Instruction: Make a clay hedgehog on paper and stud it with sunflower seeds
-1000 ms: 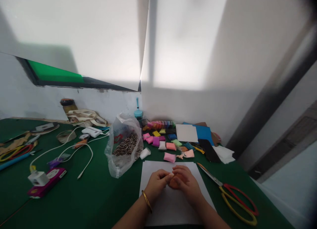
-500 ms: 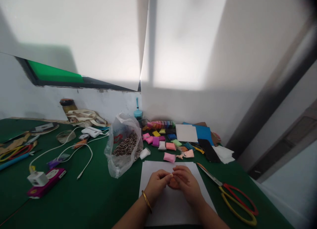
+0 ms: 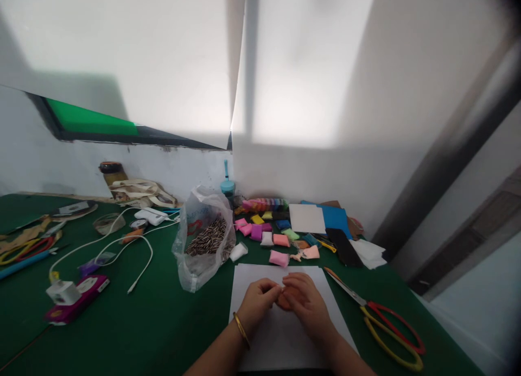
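Observation:
A flat, rounded piece of orange-brown modelling clay [image 3: 285, 302] is between my hands, above a stack of white paper [image 3: 280, 349]. My left hand [image 3: 259, 300], with a gold bangle at the wrist, pinches its left edge between thumb and fingers. From the other side my right hand [image 3: 307, 305] curves over the clay, thumb across its face and fingers behind it. The fingers cover part of the clay. Just beyond the paper lie a pink clay packet [image 3: 279, 257] and a torn, peach-coloured packet [image 3: 311, 252].
Large scissors [image 3: 376, 311] with red and yellow handles lie right of the paper. Several coloured clay packets [image 3: 255, 232] are spread behind it. A plastic bag of metal pieces [image 3: 203, 240] stands left of them. White cables and a purple power strip [image 3: 77, 300] occupy the left.
My right thumb and fingers have shifted slightly, and more of the clay's face shows between them. My left hand keeps its pinch in nearly the same place.

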Demonstrator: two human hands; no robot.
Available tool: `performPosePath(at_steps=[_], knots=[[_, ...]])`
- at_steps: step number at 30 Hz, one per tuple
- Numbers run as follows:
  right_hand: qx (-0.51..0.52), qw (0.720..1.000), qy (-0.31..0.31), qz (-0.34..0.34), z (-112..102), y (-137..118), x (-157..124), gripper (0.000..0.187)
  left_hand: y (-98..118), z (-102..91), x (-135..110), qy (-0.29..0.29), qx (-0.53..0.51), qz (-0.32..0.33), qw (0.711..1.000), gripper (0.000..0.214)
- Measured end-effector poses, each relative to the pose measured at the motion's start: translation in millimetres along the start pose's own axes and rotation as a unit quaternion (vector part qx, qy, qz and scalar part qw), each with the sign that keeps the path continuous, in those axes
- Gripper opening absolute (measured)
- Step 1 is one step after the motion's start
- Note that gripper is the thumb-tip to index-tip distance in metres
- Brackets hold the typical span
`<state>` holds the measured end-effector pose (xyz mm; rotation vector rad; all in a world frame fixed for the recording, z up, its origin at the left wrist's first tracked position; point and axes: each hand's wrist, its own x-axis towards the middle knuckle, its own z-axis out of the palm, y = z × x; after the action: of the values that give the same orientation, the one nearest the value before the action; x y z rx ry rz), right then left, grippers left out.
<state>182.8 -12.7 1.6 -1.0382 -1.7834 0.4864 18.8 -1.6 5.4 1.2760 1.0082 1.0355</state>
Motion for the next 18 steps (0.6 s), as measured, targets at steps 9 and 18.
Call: performPosePath(at_steps=[9,18], knots=[[-0.026,0.999,-0.025,-0.029,1,-2,1,0.02,12,2.9,-4,0.004,0.006,0.0,1.0,0.025],[-0.031,0.998,-0.031,-0.039,2,-3,2,0.02,5,2.6,-3,0.018,0.024,0.017,0.999,0.022]])
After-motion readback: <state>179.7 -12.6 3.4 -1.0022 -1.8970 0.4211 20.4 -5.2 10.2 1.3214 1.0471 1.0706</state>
